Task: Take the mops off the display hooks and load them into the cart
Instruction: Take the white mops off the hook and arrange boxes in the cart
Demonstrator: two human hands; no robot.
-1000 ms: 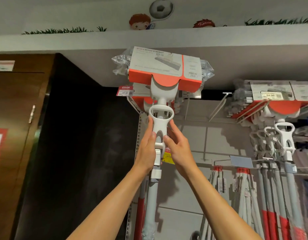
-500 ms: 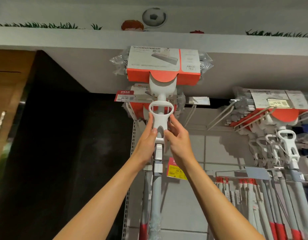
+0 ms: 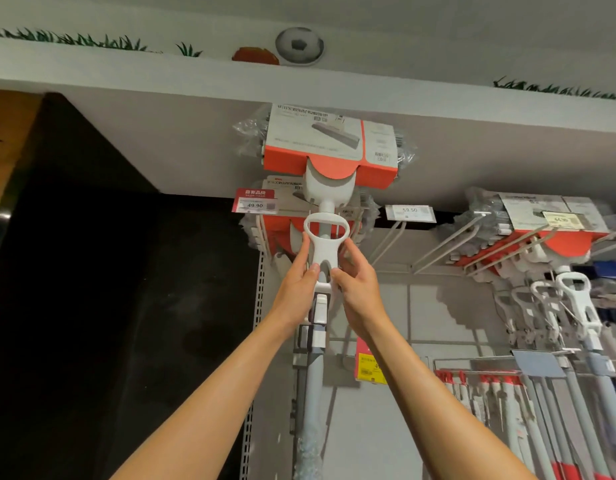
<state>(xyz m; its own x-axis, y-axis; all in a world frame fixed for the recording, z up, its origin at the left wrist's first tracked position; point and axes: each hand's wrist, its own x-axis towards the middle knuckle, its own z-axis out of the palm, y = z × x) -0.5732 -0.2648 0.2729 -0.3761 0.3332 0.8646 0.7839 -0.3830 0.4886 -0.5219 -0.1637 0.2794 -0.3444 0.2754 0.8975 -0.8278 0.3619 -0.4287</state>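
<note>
At the centre of the frame, a person's left hand (image 3: 298,284) and right hand (image 3: 357,287) pinch the white lever of a boxed mop (image 3: 329,157) raised high against the display; lifting it straight would likely clear the hooks (image 3: 448,242).

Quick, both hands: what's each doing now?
Left hand: grips the white plastic mop lever.
Right hand: grips the same lever, opposite side.
</note>
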